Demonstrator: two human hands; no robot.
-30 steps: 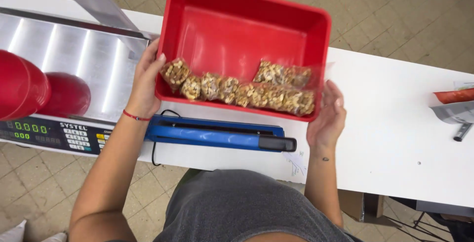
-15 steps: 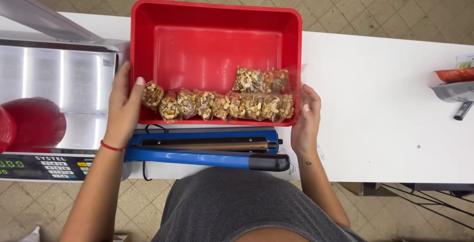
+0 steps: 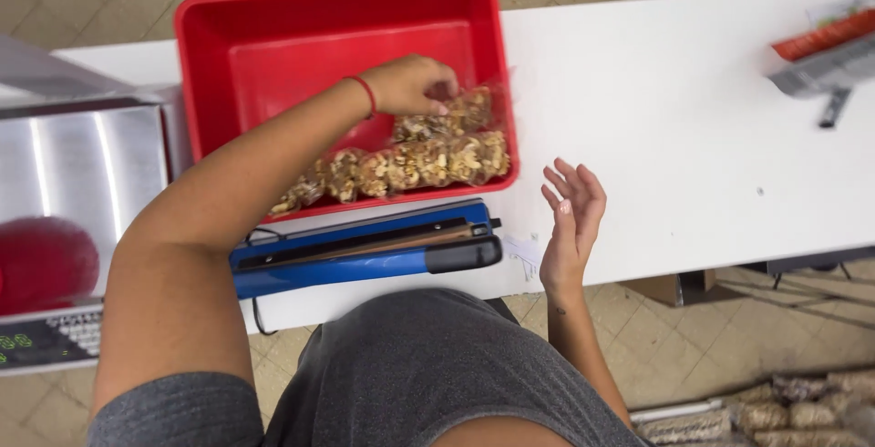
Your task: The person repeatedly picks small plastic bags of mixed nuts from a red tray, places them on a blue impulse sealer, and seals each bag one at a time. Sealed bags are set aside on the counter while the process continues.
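Under left grip (image 3: 415, 84): nut bags (image 3: 428, 151)

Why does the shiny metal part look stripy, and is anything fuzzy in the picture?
In the head view, the stainless steel scale platform shows bright streaks of glare from overhead light; the red round object on it is blurred; the left hand in the red plastic bin and the clear nut bags look slightly smeared; the open right hand is sharper.

blue sealer (image 3: 365, 251) – steel scale (image 3: 82, 174)
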